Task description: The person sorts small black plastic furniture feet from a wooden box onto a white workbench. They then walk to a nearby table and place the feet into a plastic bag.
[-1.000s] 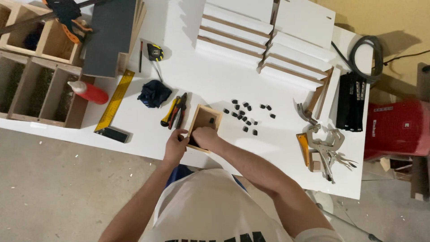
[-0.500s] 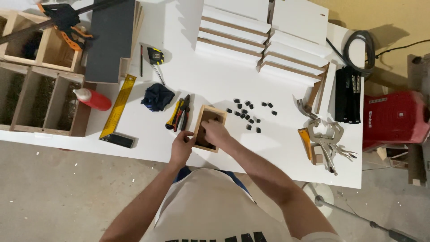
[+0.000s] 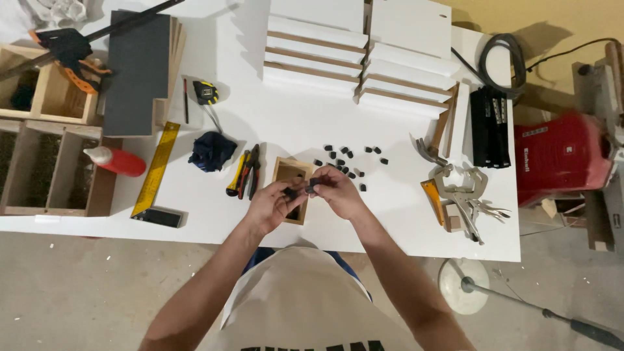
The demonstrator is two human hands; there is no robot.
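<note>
**A:** What are the hands doing?

**B:** Both are raised just above a small open wooden box on the white table. The left hand is curled, and its fingertips pinch a small black piece. The right hand is curled too, gripping another small black piece at its fingertips. The two pieces are close together between the hands; I cannot tell whether they touch.

**A:** Where does the box sit relative to them?

**B:** Directly beneath and between the hands, its far end sticking out past the fingers.

**A:** And around them?

**B:** Just beyond the right hand lies a scatter of small black pieces. Just left of the left hand lie pliers with yellow and red handles, then a dark blue cloth, a yellow square ruler and a red bottle. Well off to the right of the right hand are metal locking clamps and a hammer head. Farther ahead of both hands, white panels are stacked in steps.
</note>
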